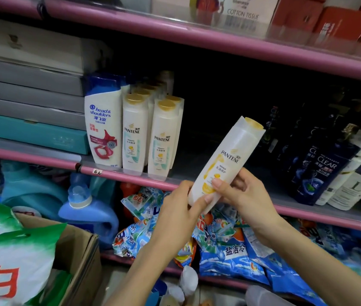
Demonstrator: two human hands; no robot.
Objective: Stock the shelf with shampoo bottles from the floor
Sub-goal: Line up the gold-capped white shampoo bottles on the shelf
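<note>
Before the middle shelf (230, 171), level with its pink front edge, I held one white Pantene bottle (226, 160) in both hands. It was tilted, its gold cap up and to the right, its base down and to the left, its yellow label facing me. My left hand (177, 212) cupped the base from the left: the fingers were curled round the bottom end and one fingertip pressed along the lower edge. My right hand (244, 195) gripped the lower half from the right, the thumb (220, 184) laid flat across the yellow part of the label and the other fingers wrapped behind the bottle, where I could not see them. Both sets of fingers were narrow, closed on the bottle. It was above the shelf's edge and touched nothing but my hands.

On that shelf, to the left, more Pantene bottles (160, 138) stood upright in rows, just beside a Head & Shoulders bottle (104, 124) at the far left. Between them and the dark Clear bottles (320, 171) on the right lay a bare stretch of shelf. Below were blue detergent bags (230, 255) and a blue jug (87, 208); a cardboard box (80, 246) with green-and-white bags sat at lower left.
</note>
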